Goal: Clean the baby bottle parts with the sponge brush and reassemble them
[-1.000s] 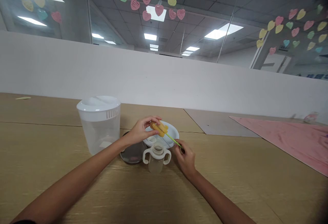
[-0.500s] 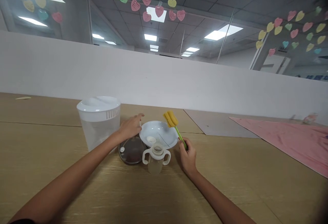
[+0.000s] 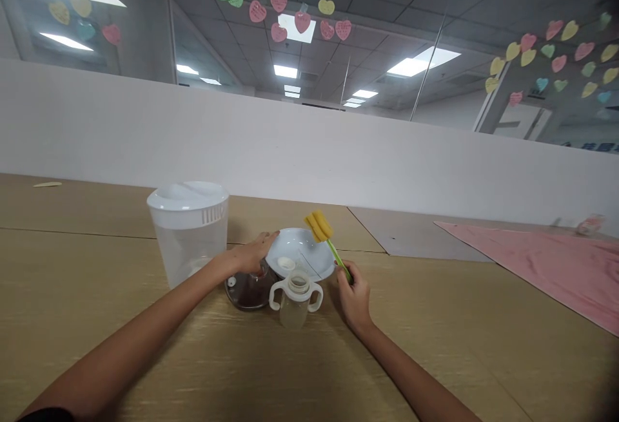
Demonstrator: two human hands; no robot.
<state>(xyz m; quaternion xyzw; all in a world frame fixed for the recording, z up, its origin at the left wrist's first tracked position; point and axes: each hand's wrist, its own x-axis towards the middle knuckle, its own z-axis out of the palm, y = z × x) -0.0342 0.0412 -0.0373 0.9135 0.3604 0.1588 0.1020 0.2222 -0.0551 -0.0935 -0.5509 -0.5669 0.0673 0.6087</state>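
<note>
My right hand is closed round the green handle of a bottle brush. Its yellow sponge head points up and left, above a white bowl. My left hand has its fingers stretched toward the bowl's left rim, above a dark round lid; whether it touches either is unclear. The thumb side is partly hidden. An uncapped baby bottle with two white handles stands upright in front of the bowl. A small white round piece lies in the bowl.
A clear bucket with a white lid stands left of my left hand. Pink cloth covers the table's right side, with a small blurred item behind it. A white wall rises behind the table.
My left hand has moved slightly right and down, over the dark lid and closer to the bowl. The brush head has shifted a little left in my right hand.
</note>
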